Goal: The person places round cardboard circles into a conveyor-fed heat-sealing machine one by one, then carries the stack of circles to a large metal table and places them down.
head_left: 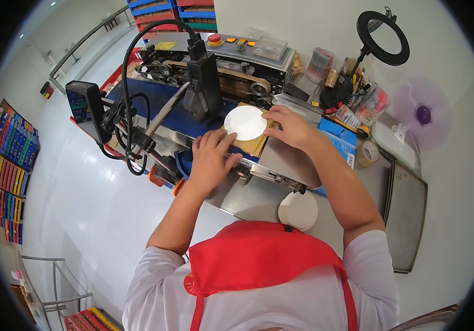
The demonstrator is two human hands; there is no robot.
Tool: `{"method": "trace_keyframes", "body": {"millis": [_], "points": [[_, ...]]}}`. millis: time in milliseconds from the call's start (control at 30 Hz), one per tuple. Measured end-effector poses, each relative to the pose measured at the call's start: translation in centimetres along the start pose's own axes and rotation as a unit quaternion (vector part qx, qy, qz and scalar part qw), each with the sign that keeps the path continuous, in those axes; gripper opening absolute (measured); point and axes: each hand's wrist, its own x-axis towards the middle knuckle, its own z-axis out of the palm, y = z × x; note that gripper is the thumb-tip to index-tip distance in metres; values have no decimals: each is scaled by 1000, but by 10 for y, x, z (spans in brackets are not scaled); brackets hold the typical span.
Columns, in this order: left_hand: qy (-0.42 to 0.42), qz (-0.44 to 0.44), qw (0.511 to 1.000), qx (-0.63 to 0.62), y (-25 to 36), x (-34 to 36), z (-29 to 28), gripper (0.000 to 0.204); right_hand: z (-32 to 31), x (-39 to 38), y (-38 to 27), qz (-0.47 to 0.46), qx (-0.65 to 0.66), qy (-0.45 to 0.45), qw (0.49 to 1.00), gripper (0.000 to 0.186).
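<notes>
A white round disc [245, 122] lies over flat brownish-yellow pieces [252, 147] at the end of the machine's blue belt [165, 113]. At the disc's right edge is my right hand [289, 128], its thumb and forefinger closed on the rim. My left hand [212, 157] rests at the lower left, fingers spread and one fingertip touching the disc's edge. Below, on the steel table [237, 193], sits a stack of white round discs [299, 211]. A black printing head [203, 91] stands over the belt just beyond my left hand.
A small screen [85, 109] on a bracket and looping black cables stand at the left. Rollers and a red stop button [214, 39] line the machine's far side. At the right are a ring lamp [383, 37], a purple fan [423, 114], tape [367, 153] and a metal tray [405, 218].
</notes>
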Motion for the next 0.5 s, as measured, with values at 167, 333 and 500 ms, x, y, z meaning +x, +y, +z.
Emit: {"method": "trace_keyframes", "body": {"millis": [167,333,500], "points": [[-1,-17,1000,21,-9,-2,-1,51,7,12,-2,2,-36,-14,999,45],[12,-19,999,34,-19,-3,-2,51,12,23,-7,1,-44,-19,999,45],[28,-19,999,40,-31,-3,-2,52,16,34,-16,6,-59,-25,998,45]]}}
